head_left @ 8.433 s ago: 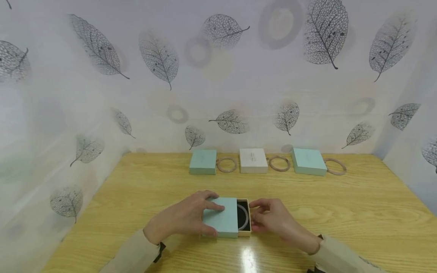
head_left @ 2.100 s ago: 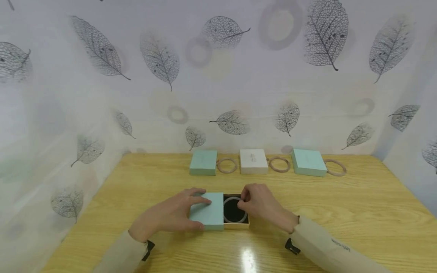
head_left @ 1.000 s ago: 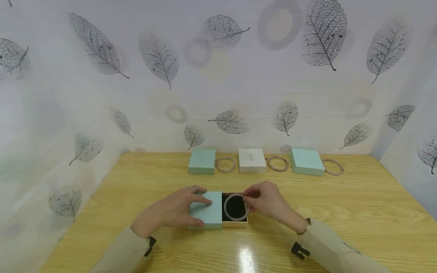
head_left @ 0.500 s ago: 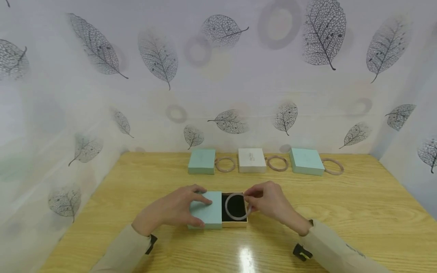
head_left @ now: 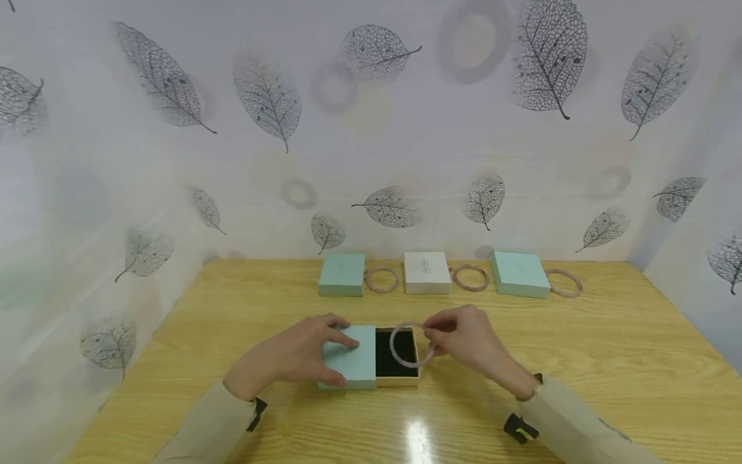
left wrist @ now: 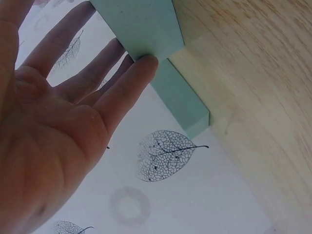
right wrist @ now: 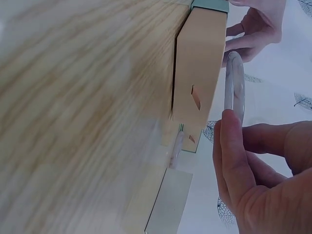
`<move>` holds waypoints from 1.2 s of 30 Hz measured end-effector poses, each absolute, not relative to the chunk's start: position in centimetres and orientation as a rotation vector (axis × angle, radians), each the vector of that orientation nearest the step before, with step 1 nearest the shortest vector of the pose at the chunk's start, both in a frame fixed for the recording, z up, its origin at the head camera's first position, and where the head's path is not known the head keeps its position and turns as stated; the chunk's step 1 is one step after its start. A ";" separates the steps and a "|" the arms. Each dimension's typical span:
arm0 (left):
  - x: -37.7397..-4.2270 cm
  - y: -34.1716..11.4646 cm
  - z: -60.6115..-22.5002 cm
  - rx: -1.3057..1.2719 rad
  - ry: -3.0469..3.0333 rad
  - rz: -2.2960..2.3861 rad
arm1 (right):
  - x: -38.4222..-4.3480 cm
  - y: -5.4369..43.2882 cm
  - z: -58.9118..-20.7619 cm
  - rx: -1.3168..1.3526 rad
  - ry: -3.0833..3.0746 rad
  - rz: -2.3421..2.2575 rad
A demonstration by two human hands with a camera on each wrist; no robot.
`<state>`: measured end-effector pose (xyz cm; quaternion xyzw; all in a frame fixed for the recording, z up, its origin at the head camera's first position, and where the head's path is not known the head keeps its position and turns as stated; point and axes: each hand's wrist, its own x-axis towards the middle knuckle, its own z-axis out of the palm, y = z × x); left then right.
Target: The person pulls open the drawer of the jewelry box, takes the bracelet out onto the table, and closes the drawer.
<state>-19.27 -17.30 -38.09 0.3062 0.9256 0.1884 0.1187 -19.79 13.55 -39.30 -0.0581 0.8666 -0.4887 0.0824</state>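
Observation:
My left hand (head_left: 290,357) spans the light green cover (head_left: 359,354) of a drawer-style gift box, thumb at the near edge and other fingers on top and at the far side. In the left wrist view, fingers (left wrist: 129,90) rest along the edge of the green box (left wrist: 141,24). The box's tan tray (head_left: 397,381), lined in black, is pulled out to the right. My right hand (head_left: 472,338) pinches a pale, translucent bangle (head_left: 406,364) by its right side, tilted above the tray. In the right wrist view, the bangle (right wrist: 235,83) stands edge-on between thumb and fingers.
Along the back of the wooden table (head_left: 232,303) stand a green box (head_left: 342,274), a white box (head_left: 428,272) and another green box (head_left: 520,274). Beside each lies a bangle (head_left: 471,288). A leaf-patterned cloth backdrop (head_left: 359,142) rises behind.
The tray was slid further out of its cover. Then my right hand took hold of the bangle and raised it from the black lining, moving right. My left hand stays on the cover.

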 end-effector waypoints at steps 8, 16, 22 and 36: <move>-19.4 -17.4 -38.2 0.890 2.701 0.563 | -20.0 14.5 -39.1 -0.171 2.624 -1.444; -19.4 -17.4 -38.2 0.891 2.696 0.567 | -20.1 15.7 -39.5 -0.171 2.627 -1.458; -19.3 -17.4 -38.0 0.873 2.693 0.572 | -20.1 16.5 -39.6 -0.168 2.646 -1.455; -19.5 -17.4 -38.3 0.851 2.675 0.590 | -20.6 18.3 -39.9 -0.120 2.656 -1.432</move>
